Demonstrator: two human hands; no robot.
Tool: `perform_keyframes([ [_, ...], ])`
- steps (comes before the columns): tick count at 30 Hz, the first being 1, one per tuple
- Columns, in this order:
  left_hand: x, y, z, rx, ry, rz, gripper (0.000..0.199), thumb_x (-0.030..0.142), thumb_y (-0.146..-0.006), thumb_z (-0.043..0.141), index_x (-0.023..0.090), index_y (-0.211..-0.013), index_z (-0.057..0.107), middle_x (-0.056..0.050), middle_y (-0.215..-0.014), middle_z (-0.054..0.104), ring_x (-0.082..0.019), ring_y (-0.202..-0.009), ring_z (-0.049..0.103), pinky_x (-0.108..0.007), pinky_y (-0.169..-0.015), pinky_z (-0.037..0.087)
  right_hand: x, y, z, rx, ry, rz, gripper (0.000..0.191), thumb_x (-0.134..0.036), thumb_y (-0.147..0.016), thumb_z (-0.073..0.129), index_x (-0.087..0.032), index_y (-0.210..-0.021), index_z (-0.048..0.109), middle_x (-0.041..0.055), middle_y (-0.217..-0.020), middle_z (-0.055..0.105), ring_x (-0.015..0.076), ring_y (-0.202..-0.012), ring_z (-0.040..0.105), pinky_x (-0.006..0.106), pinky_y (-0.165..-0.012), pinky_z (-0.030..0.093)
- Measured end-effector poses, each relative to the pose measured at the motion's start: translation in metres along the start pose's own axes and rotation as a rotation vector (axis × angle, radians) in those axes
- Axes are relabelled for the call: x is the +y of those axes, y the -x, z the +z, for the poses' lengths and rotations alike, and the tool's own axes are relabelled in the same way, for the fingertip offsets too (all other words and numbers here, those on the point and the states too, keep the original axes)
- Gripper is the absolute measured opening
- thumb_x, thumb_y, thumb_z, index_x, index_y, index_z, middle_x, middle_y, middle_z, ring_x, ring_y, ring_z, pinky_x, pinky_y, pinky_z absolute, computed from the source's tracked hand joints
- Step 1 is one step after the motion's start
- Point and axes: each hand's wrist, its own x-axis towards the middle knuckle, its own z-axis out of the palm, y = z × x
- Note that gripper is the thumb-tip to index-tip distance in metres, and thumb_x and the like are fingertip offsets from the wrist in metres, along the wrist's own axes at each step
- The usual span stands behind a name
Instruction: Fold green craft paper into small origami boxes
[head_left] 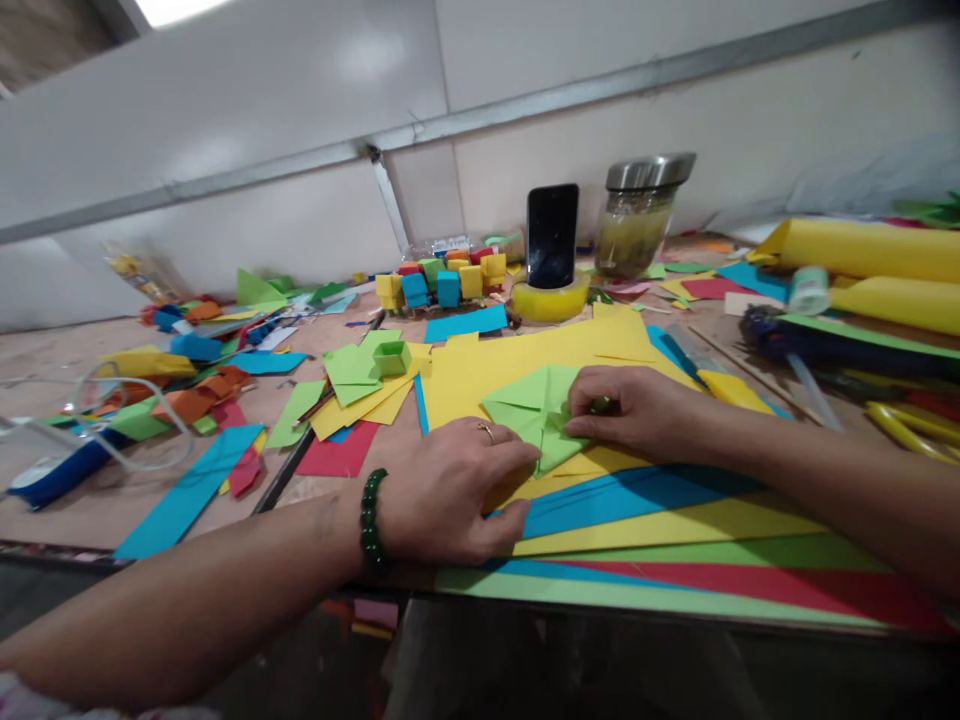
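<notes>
A light-green sheet of folded paper (pixel 517 398), with creases meeting near its middle, lies on a large yellow sheet. My right hand (pixel 630 405) pinches its right side between thumb and curled fingers. From the left, my left hand (pixel 457 490) rests with its index fingertip on the paper's lower left edge. That hand's thumb is stretched out and apart, over the blue sheet (pixel 622 500). A ring and a dark green bead bracelet (pixel 373 518) are on the left hand and wrist. The fingers partly cover the paper's edges.
Behind the paper stand a phone (pixel 553 235) in a yellow tape roll (pixel 550 302), a lidded glass jar (pixel 636 225) and several small coloured paper boxes (pixel 448 285). Paper scraps and a white cable (pixel 124 465) lie left. Yellow-handled scissors (pixel 911 430) and yellow rolls (pixel 892 255) are right.
</notes>
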Motion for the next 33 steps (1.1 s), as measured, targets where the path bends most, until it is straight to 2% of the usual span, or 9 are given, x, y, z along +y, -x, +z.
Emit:
perform_keyframes([
  [4, -0.0005, 0.0002, 0.0009, 0.041, 0.015, 0.056, 0.039, 0.028, -0.082, 0.05, 0.02, -0.12, 0.057, -0.009, -0.097, 0.065, -0.021, -0.089, 0.061, -0.032, -0.082, 0.049, 0.0009, 0.0001, 0.0009, -0.001, 0.0, 0.007, 0.03, -0.048, -0.078, 0.059, -0.02, -0.068, 0.06, 0.0039, -0.072, 0.06, 0.0177, -0.069, 0.053, 0.03, -0.064, 0.039],
  [13, 0.0017, 0.001, -0.0004, 0.02, -0.036, 0.108, 0.029, 0.024, -0.083, 0.05, 0.023, -0.107, 0.065, -0.009, -0.104, 0.062, -0.02, -0.09, 0.061, -0.034, -0.086, 0.048, -0.0011, 0.0, 0.0006, 0.005, -0.005, 0.011, 0.029, -0.047, -0.078, 0.06, -0.02, -0.068, 0.061, 0.0036, -0.072, 0.06, 0.0171, -0.069, 0.054, 0.03, -0.064, 0.04],
  [29, 0.0047, 0.0029, -0.0007, -0.001, -0.017, 0.093, 0.025, 0.023, -0.084, 0.05, 0.022, -0.103, 0.066, -0.009, -0.109, 0.062, -0.021, -0.094, 0.061, -0.033, -0.085, 0.049, -0.0005, 0.0001, 0.0023, 0.032, 0.031, -0.017, 0.026, -0.043, -0.08, 0.059, -0.02, -0.068, 0.061, 0.0035, -0.072, 0.06, 0.0173, -0.069, 0.055, 0.03, -0.065, 0.04],
  [33, 0.0047, 0.0027, -0.001, -0.005, 0.005, 0.09, 0.026, 0.022, -0.083, 0.05, 0.022, -0.104, 0.066, -0.009, -0.118, 0.061, -0.021, -0.096, 0.062, -0.034, -0.088, 0.049, -0.0008, 0.0008, 0.0021, 0.022, 0.046, -0.011, 0.026, -0.043, -0.079, 0.059, -0.02, -0.068, 0.061, 0.0032, -0.071, 0.06, 0.0166, -0.067, 0.054, 0.029, -0.062, 0.039],
])
